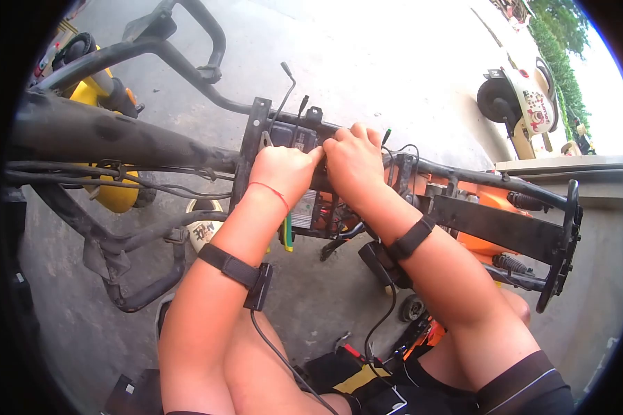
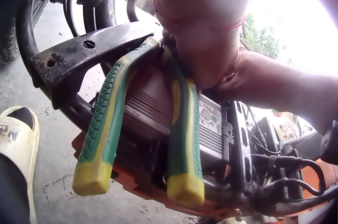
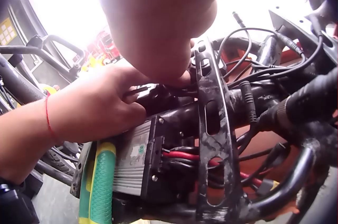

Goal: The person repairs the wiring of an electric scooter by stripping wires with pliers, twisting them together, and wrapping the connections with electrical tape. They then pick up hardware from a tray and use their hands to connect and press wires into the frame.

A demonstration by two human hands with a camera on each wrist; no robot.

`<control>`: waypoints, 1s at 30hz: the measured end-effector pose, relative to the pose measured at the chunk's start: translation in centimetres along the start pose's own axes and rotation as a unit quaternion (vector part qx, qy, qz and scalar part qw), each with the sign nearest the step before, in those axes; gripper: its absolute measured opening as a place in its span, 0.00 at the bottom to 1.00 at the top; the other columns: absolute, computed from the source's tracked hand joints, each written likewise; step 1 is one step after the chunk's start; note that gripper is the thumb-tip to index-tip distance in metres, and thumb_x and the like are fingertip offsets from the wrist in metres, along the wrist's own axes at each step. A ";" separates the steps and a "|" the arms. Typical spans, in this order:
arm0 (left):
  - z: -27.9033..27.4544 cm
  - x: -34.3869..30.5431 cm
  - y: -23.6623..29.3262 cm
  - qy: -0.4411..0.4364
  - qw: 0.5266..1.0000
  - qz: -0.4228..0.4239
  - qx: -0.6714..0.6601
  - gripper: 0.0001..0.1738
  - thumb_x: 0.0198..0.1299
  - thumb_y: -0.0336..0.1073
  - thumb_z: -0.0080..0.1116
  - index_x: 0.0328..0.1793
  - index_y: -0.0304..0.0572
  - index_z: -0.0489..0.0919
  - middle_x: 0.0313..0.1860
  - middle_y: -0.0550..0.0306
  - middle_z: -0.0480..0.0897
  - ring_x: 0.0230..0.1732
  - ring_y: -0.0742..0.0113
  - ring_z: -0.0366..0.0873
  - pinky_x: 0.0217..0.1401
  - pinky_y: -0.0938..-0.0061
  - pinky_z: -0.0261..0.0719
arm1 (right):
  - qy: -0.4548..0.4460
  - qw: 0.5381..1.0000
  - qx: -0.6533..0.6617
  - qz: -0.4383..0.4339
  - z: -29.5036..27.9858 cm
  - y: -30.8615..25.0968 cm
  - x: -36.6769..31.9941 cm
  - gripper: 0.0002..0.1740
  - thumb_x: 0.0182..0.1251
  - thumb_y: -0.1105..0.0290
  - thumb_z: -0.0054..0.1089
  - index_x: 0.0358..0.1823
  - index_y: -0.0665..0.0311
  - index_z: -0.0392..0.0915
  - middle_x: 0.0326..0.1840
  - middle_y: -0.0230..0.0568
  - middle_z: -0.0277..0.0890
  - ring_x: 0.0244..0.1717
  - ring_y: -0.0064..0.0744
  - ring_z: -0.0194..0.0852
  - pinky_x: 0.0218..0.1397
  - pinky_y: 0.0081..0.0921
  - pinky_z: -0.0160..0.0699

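Over the middle of a black vehicle frame [image 1: 166, 142], my left hand [image 1: 284, 173] and right hand [image 1: 356, 162] meet with curled fingers. The left thumb and fingers pinch a small black part [image 3: 156, 97] above a finned metal box [image 3: 132, 166]. Right-hand fingers close in on the same spot from the other side; their tips are mostly hidden, and I cannot tell exactly what they grip. Below the left hand, pliers with green and yellow handles [image 2: 105, 129] stick out from the frame, handles spread. The pliers' head is hidden under that hand.
A slotted black crossbar [image 3: 211, 113] and loose cables [image 3: 248, 102] sit beside the hands. Orange panels [image 1: 491, 200] show under the frame. A white scooter [image 1: 533, 104] stands at the back right, and a yellow vehicle part [image 1: 114, 190] lies beyond the frame on the left.
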State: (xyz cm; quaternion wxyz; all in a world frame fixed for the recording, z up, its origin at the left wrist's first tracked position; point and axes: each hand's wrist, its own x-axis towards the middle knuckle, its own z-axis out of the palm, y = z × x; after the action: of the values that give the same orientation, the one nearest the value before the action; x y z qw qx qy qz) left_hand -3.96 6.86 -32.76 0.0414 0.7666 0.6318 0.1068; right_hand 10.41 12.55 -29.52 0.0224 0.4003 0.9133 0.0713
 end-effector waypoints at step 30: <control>0.6 -0.1 0.0 0.019 1.000 0.001 -0.018 0.19 0.63 0.34 0.51 0.58 0.64 0.81 0.26 0.58 0.85 0.29 0.59 0.86 0.30 0.65 0.81 | 0.036 0.997 0.053 -0.044 -0.5 2.0 -0.2 0.05 0.55 0.68 0.62 0.32 0.57 0.83 0.37 0.39 0.78 0.51 0.43 0.72 0.61 0.41 0.64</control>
State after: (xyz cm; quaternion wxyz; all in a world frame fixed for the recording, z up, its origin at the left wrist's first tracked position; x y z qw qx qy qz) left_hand -3.89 6.78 -33.40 0.0429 0.7642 0.6296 0.1330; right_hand 11.92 13.69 -28.68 -0.0288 0.3570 0.9329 0.0366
